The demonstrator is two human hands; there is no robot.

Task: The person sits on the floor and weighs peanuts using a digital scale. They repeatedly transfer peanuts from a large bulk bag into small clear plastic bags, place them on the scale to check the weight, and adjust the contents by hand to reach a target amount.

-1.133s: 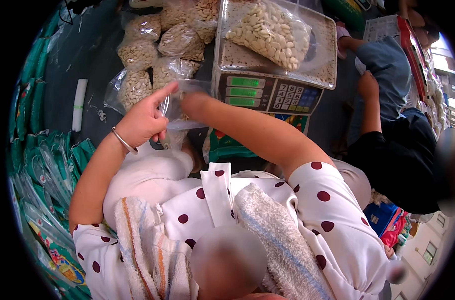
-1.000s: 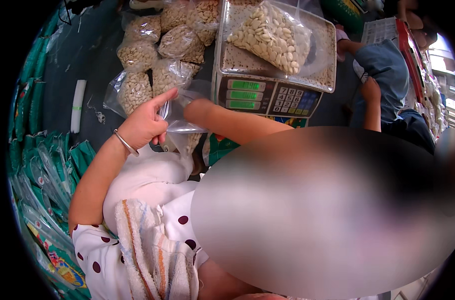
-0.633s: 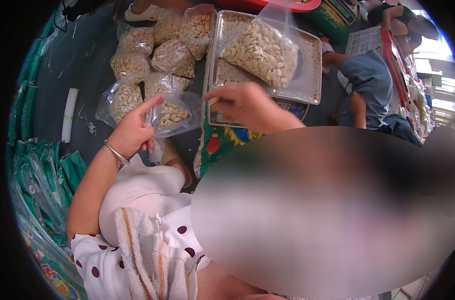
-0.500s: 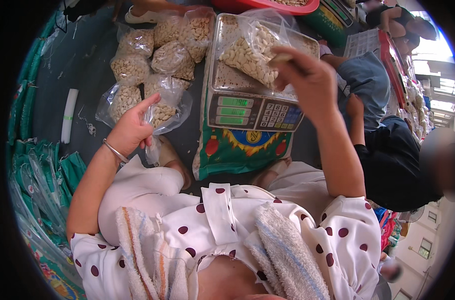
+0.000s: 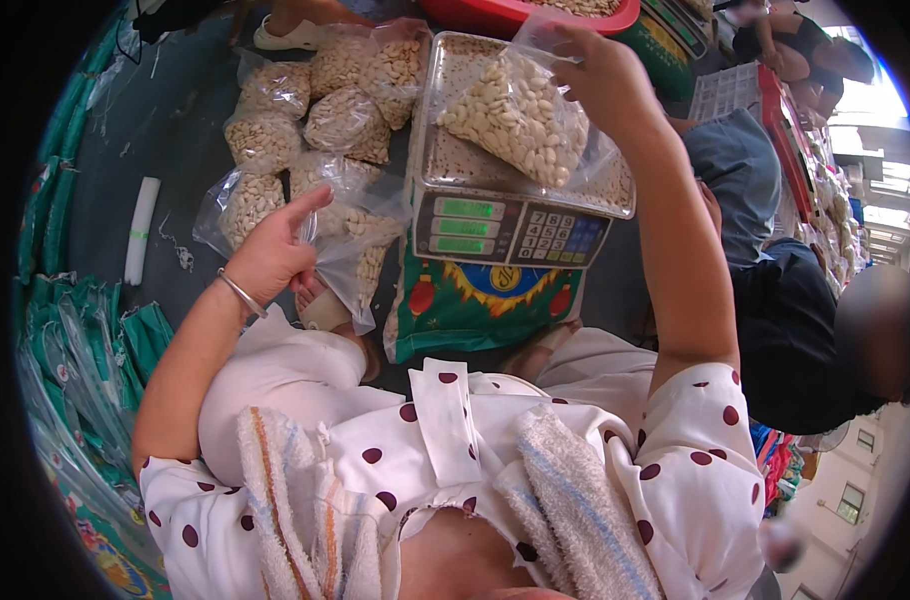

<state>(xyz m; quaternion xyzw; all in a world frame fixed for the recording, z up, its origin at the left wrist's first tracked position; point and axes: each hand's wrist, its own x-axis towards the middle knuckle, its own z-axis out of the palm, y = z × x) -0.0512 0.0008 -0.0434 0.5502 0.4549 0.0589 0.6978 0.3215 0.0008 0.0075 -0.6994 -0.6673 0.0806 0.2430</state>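
Observation:
A clear plastic bag of pale pumpkin seeds (image 5: 520, 120) leans on the metal pan of a digital scale (image 5: 450, 165). My right hand (image 5: 610, 85) is at its upper edge, fingers closed on the loose film; the fingertips are partly hidden. On the left, my left hand (image 5: 278, 248) has its index finger stretched out and its other fingers curled at the edge of another bag of seeds (image 5: 367, 265). That bag slants down toward my foot, seeds bunched along its right side. Behind it stand several filled bags (image 5: 345, 120).
A green printed sack (image 5: 490, 310) lies beneath the scale. Beyond it is a red basin (image 5: 505, 18) of seeds. A white roll (image 5: 141, 230) lies on the floor at left, near green packaging (image 5: 85, 350). Another person (image 5: 795, 330) sits close on the right.
My right hand has moved up and away to the bag's top edge on the scale, and that bag has spread rightward. The bag at my left hand has swung right and opened out.

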